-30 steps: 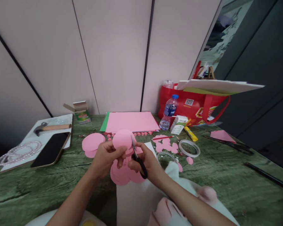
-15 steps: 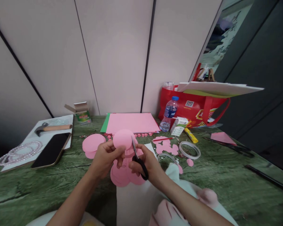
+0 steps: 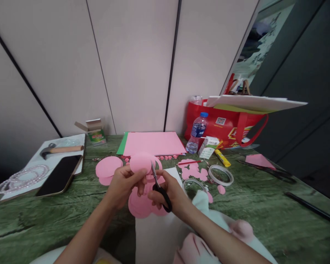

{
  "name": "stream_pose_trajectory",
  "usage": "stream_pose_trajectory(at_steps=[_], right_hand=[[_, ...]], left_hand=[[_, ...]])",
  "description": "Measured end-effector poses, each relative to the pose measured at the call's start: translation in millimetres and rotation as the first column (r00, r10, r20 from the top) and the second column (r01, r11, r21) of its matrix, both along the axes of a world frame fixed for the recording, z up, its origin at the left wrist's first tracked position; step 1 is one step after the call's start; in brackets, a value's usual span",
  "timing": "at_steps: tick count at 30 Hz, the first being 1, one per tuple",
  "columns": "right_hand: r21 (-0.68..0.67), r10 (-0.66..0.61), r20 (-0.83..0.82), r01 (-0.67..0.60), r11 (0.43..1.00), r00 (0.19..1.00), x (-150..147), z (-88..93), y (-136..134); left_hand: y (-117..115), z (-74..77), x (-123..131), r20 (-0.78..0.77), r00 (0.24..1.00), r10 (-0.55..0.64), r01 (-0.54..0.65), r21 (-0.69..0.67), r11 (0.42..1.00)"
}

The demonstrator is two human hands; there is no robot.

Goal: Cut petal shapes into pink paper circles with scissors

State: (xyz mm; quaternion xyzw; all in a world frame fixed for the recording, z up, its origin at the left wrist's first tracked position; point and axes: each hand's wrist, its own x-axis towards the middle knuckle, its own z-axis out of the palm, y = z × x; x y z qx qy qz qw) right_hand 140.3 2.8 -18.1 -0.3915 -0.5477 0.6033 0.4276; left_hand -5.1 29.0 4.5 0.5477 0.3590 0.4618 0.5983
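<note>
My left hand point(image 3: 126, 184) pinches a round pink paper piece point(image 3: 140, 162) between thumb and fingers, held up over the table. Black-handled scissors point(image 3: 162, 194) are in my right hand point(image 3: 169, 190), fingers wrapped in the loops. Their blades meet the right edge of the round piece, where a thin curved strip of pink paper hangs off. Below my hands lie several pink paper circles point(image 3: 139, 205), overlapping on a white sheet point(image 3: 159, 234). More pink circles point(image 3: 109, 167) are stacked left of my left hand.
Pink sheets point(image 3: 155, 143) lie by the wall. Flower-shaped pink cutouts point(image 3: 194, 172), tape rolls point(image 3: 220, 175), a water bottle point(image 3: 197, 134) and a red bag point(image 3: 231, 126) are on the right. A phone point(image 3: 59, 176), hammer point(image 3: 63, 149) and beads point(image 3: 24, 179) lie left.
The scissors and my right hand have shifted slightly left and down along the paper's edge. The pink strip at the right stands out further from the round piece.
</note>
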Motion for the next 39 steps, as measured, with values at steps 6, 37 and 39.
stream_pose_trajectory(at_steps=[6, 37, 39], right_hand=[[0.012, -0.01, -0.08, 0.011, 1.0, 0.997, -0.8, -6.4, 2.7], [0.032, -0.081, -0.031, 0.082, 0.996, 0.996, 0.0, -4.5, 5.0], [0.021, -0.082, -0.03, 0.083, 0.996, 0.996, 0.0, -2.5, 4.4]], left_hand=[[0.1, -1.1, -0.4, -0.098, 0.995, 0.024, -0.024, -0.002, 1.0], [0.2, 0.8, -2.5, -0.081, 0.995, 0.06, -0.06, 0.004, 0.998], [-0.1, 1.3, -2.1, -0.075, 0.995, 0.065, -0.066, -0.001, 0.998]])
